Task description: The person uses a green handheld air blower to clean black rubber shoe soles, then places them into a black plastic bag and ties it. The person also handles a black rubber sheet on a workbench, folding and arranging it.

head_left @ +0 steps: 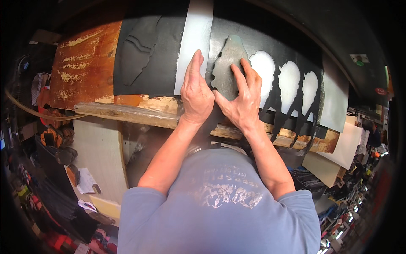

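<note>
A grey-green, sole-shaped plate with a notched edge (226, 70) lies on a black sheet (220, 26). My right hand (242, 95) rests on its right side, fingers stretched and apart, thumb near its lower end. To the left, my left hand (197, 93) is held edge-down with straight fingers, over a white strip (196, 25) and close to the plate's left edge. Its palm faces the plate and nothing shows in it. Right of the plate, the black sheet has several rounded cut-outs, such as a large cut-out (263, 72), showing white beneath.
Left of the strip lies another black sheet (169, 42) bearing a curved outline. Beyond it is a scarred brown board (86, 63). A wooden bar (127, 115) runs along the bench's front edge. A dark machine part (359, 38) overhangs the right side.
</note>
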Action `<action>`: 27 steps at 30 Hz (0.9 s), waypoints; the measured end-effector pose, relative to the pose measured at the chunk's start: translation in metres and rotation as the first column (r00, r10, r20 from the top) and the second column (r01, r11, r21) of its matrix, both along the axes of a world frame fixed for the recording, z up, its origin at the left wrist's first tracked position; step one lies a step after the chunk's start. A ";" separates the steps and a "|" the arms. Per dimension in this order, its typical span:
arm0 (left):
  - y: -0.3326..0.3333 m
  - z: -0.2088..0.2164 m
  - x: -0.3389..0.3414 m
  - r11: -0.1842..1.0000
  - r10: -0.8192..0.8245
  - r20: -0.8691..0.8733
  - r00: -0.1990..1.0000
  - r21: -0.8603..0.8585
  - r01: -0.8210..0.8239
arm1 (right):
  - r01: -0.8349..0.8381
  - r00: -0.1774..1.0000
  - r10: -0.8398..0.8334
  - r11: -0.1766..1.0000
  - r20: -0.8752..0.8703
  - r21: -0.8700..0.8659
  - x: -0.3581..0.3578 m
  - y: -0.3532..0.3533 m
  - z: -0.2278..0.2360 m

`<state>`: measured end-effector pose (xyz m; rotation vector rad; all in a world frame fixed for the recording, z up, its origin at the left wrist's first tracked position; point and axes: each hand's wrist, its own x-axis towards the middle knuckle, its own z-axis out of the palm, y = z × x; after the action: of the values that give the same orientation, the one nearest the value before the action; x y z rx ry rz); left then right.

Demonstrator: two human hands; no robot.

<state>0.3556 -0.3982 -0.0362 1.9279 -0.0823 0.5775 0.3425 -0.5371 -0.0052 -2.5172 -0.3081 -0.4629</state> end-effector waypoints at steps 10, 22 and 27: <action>0.016 0.023 -0.008 0.913 -0.171 -0.219 0.961 -0.403 0.071 | -0.003 0.955 0.187 0.784 -0.232 0.621 -0.003 -0.078 0.013; 0.028 0.069 -0.032 0.980 -0.066 -0.803 0.593 -0.163 -0.112 | -0.076 0.940 0.074 0.997 -0.332 0.007 -0.063 -0.094 0.028; 0.030 0.073 -0.015 0.987 -0.133 -0.832 0.539 -0.159 -0.003 | 0.036 0.955 0.002 0.992 -0.297 0.120 -0.060 -0.078 0.003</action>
<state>0.3402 -0.3682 0.0368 1.8568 0.5030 -0.4558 0.2829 -0.6147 -0.0017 -2.4235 -0.1365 -0.1007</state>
